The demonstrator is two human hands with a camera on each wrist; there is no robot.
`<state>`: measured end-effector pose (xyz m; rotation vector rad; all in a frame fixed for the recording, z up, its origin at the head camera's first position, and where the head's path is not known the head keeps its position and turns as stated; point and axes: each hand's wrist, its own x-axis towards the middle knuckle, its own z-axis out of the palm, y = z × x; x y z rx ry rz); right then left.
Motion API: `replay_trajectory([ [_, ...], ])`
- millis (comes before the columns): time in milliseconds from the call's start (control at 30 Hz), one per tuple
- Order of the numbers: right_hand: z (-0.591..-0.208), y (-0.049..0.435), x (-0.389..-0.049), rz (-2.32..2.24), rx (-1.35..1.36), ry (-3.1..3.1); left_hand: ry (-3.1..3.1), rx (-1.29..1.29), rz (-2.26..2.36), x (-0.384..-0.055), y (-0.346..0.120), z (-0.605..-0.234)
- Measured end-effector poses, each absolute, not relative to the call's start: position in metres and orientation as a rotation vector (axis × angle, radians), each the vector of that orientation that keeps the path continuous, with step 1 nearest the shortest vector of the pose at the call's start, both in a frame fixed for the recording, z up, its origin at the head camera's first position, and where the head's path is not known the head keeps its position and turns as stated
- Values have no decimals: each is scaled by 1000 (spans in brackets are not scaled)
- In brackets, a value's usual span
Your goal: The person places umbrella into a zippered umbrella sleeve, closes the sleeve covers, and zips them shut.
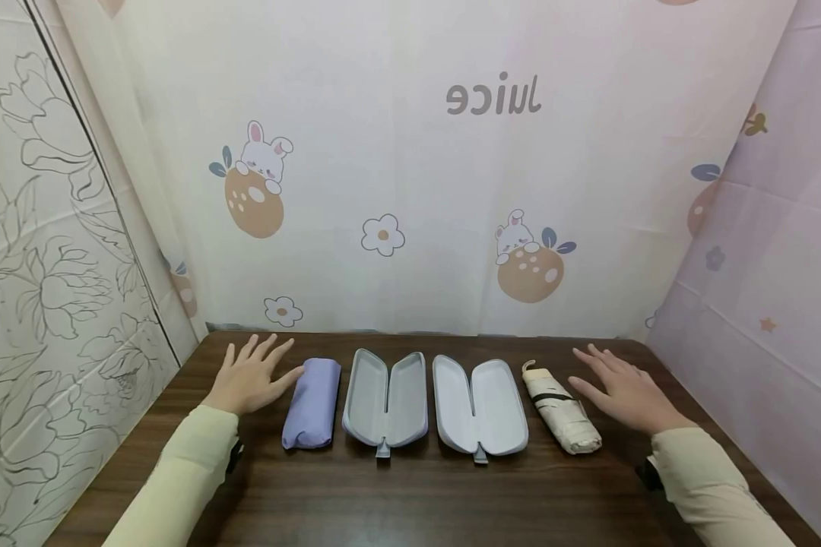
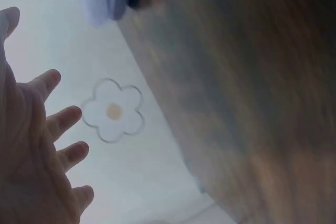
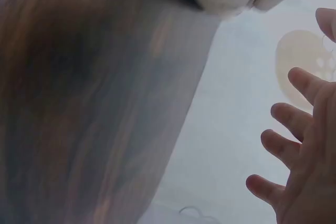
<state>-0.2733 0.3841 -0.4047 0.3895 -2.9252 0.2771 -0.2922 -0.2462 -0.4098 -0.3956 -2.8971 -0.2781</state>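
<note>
In the head view my left hand (image 1: pixel 249 380) hovers over the table's left side with its fingers spread. Its thumb tip overlaps the edge of a purple cloth-covered bundle (image 1: pixel 312 403); whether they touch I cannot tell. On the right, my other hand (image 1: pixel 626 391) is spread beside a cream folded umbrella (image 1: pixel 562 416) with a dark strap and a wrist loop. Between these lie two hard cases spread open, a grey one (image 1: pixel 407 403) and a paler one (image 1: pixel 499 403). Both wrist views show straight fingers and bare palms.
The dark wooden table (image 1: pixel 397 501) ends at a printed white curtain (image 1: pixel 383 152) behind. A floral panel (image 1: pixel 48 304) stands along the left, and a lilac curtain (image 1: pixel 766 251) along the right.
</note>
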Motion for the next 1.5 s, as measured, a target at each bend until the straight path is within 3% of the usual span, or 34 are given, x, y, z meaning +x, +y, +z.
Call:
replay_trajectory([
  [1067, -397, 310, -269, 341, 744, -2779, -2709, -744, -36, -282, -138, -377],
  [1267, -398, 303, -269, 342, 781, -2758, -2696, -807, -160, -280, -125, -375],
  [1500, -400, 295, -267, 365, 795, -2734, -2806, -971, -689, -276, -111, -372],
])
